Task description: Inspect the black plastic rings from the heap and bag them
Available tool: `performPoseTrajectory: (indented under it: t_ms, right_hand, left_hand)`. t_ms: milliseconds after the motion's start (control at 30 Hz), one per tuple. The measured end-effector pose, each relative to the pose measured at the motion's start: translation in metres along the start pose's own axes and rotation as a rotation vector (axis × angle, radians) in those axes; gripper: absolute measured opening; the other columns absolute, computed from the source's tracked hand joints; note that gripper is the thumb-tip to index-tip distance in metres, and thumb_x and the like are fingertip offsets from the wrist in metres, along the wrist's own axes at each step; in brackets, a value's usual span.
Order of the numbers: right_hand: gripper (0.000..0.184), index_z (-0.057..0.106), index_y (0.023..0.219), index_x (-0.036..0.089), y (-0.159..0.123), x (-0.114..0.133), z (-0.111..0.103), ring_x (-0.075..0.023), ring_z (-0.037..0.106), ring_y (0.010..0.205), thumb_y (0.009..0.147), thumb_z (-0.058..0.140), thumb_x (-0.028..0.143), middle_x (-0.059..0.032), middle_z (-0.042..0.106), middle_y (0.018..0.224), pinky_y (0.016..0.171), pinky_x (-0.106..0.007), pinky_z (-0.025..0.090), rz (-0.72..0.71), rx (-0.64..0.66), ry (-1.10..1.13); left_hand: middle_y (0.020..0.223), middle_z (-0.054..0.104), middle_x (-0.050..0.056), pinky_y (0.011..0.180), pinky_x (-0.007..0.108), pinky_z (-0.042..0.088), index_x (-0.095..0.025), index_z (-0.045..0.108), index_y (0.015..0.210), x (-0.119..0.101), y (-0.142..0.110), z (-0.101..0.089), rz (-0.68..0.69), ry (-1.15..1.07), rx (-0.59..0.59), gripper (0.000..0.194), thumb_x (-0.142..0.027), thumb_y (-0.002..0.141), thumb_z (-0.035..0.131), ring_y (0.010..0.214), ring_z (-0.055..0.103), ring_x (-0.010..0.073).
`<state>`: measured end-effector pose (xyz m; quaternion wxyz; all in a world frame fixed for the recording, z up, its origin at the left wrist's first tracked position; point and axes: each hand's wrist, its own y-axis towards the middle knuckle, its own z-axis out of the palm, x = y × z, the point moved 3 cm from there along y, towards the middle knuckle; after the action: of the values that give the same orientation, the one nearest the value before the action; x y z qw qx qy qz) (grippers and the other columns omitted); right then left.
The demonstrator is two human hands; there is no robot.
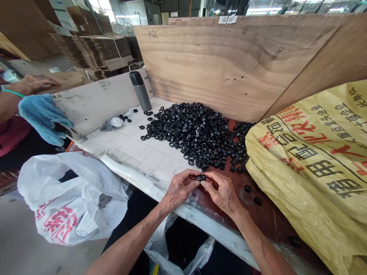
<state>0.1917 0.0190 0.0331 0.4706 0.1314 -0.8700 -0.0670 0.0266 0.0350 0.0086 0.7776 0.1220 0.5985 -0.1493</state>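
Between the fingertips of my left hand [182, 186] and my right hand [220, 188] is a small black ring-like part [201, 178]. Both hands pinch it, one from each side, just above the front edge of the table. Whether it is one piece or two pressed together I cannot tell. Right behind my fingers spreads a large heap of black plastic rings [195, 130]. To the right of my right hand, two black pieces [257, 200] lie apart on the reddish-brown surface.
A yellow woven sack [309, 168] covers the right side. A grey flask [140, 91] stands behind the heap, near a clear bag [112, 123]. White bags hang at the left [74, 194] and below the edge. Another person's hand [38, 82] rests at far left.
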Motion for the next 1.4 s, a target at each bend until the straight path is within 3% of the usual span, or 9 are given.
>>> performPoseTrajectory:
  t_ms: [200,367,533,633,833,900,1000,1100,1400]
  right_hand:
    - [0.023,0.067,0.111,0.021,-0.001,-0.002,0.0,-0.0192,0.065,0.076,0.09,0.062,0.027,-0.0046,0.069,0.089,0.071,-0.029,0.052,0.003,-0.035,0.035]
    - [0.017,0.068,0.106,0.022,-0.002,-0.005,0.0,-0.0185,0.066,0.072,0.093,0.06,0.03,-0.0041,0.071,0.087,0.067,-0.028,0.053,0.061,-0.008,0.083]
    - [0.011,0.07,0.096,0.021,0.001,-0.001,-0.001,-0.019,0.067,0.081,0.092,0.062,0.028,-0.0053,0.07,0.092,0.071,-0.027,0.052,-0.006,-0.069,0.027]
    - [0.016,0.069,0.094,0.02,0.001,-0.004,0.004,-0.0163,0.065,0.068,0.096,0.057,0.03,-0.0032,0.068,0.08,0.065,-0.026,0.048,-0.014,-0.073,-0.004]
    - [0.038,0.055,0.066,0.02,-0.001,-0.009,0.013,-0.0144,0.056,0.06,0.101,0.048,0.033,-0.0005,0.058,0.062,0.062,-0.027,0.041,-0.05,-0.069,-0.099]
    - [0.034,0.055,0.069,0.021,-0.002,-0.01,0.013,-0.0139,0.055,0.057,0.1,0.051,0.035,0.0003,0.058,0.063,0.06,-0.026,0.041,-0.013,-0.091,-0.072]
    - [0.014,0.063,0.093,0.021,-0.002,-0.008,0.007,-0.0151,0.06,0.065,0.095,0.06,0.034,-0.0017,0.066,0.079,0.063,-0.026,0.047,0.009,-0.128,0.015]
    - [0.019,0.065,0.11,0.021,-0.002,-0.004,0.004,-0.0175,0.065,0.077,0.092,0.061,0.027,-0.0042,0.068,0.091,0.072,-0.027,0.052,-0.059,-0.045,0.056]
    - [0.019,0.067,0.089,0.02,-0.002,-0.007,0.004,-0.0152,0.062,0.055,0.097,0.053,0.031,0.0016,0.062,0.057,0.061,-0.026,0.049,-0.016,-0.059,-0.008]
  left_hand:
    - [0.109,0.069,0.008,0.091,0.033,0.054,-0.018,0.072,0.105,-0.004,0.0,-0.002,0.102,0.183,-0.019,0.019,-0.025,0.087,0.068,0.1,0.068,0.0214]
    - [0.099,0.073,0.007,0.087,0.032,0.055,-0.017,0.067,0.11,0.002,-0.001,-0.001,-0.001,0.037,-0.023,0.027,-0.025,0.085,0.071,0.092,0.07,0.0195]
    - [0.095,0.074,0.005,0.085,0.029,0.055,-0.017,0.066,0.108,0.006,0.0,-0.001,-0.053,-0.051,-0.055,0.031,-0.025,0.08,0.077,0.088,0.07,0.0169]
    - [0.096,0.075,0.006,0.085,0.03,0.055,-0.016,0.066,0.109,0.008,0.0,-0.002,-0.046,-0.08,-0.051,0.031,-0.025,0.081,0.076,0.089,0.07,0.018]
    - [0.096,0.074,0.006,0.086,0.029,0.054,-0.017,0.066,0.11,0.012,0.001,-0.003,-0.01,-0.043,-0.035,0.029,-0.025,0.083,0.075,0.09,0.07,0.017]
    - [0.097,0.074,0.006,0.084,0.029,0.054,-0.017,0.067,0.109,0.011,0.001,-0.002,-0.021,-0.057,-0.038,0.029,-0.025,0.083,0.075,0.089,0.07,0.0169]
    - [0.098,0.075,0.007,0.087,0.031,0.055,-0.016,0.067,0.107,0.008,0.001,-0.001,-0.039,-0.085,-0.04,0.029,-0.026,0.081,0.077,0.092,0.071,0.0187]
    - [0.098,0.075,0.008,0.09,0.033,0.055,-0.016,0.066,0.106,0.005,0.001,0.0,-0.039,-0.118,-0.053,0.031,-0.027,0.08,0.078,0.094,0.071,0.0201]
    - [0.101,0.075,0.009,0.089,0.035,0.056,-0.017,0.068,0.11,0.009,-0.002,0.0,-0.003,0.021,-0.007,0.029,-0.028,0.084,0.074,0.094,0.072,0.0217]
